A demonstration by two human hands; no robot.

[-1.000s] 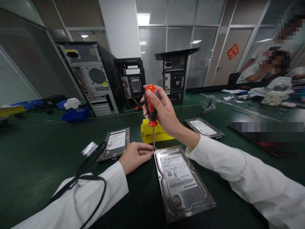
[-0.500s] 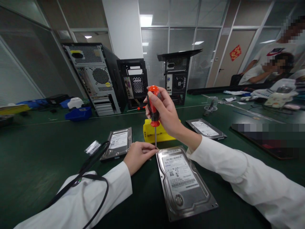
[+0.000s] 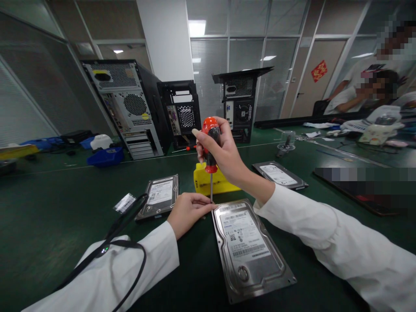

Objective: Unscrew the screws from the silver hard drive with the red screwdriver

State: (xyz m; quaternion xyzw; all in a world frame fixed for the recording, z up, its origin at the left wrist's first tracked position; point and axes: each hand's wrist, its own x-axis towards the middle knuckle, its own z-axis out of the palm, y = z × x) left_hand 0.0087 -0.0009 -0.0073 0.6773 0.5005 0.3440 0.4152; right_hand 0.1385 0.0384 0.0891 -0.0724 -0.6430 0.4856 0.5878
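Observation:
My right hand [image 3: 221, 149] is closed round the red and black handle of a screwdriver [image 3: 211, 167], with the thumb raised along the handle's side. Its metal shaft points straight down to the top left corner of a hard drive [image 3: 250, 247], which lies label up in front of me. At the shaft's tip, my left hand [image 3: 191, 212] is pinched, its fingertips meeting beside that corner. Whatever sits between those fingertips is too small or too hidden to make out.
Two more hard drives lie on the green table, one at the left [image 3: 159, 195] and one at the right [image 3: 279, 175]. A yellow object [image 3: 203, 184] is behind the screwdriver. Computer cases [image 3: 134, 104] stand at the back. A black strap [image 3: 113, 234] crosses my left sleeve. People sit far right.
My right thumb has shifted left and up off the front of the screwdriver handle. The screwdriver is still upright at the corner, and my left hand keeps its pinch.

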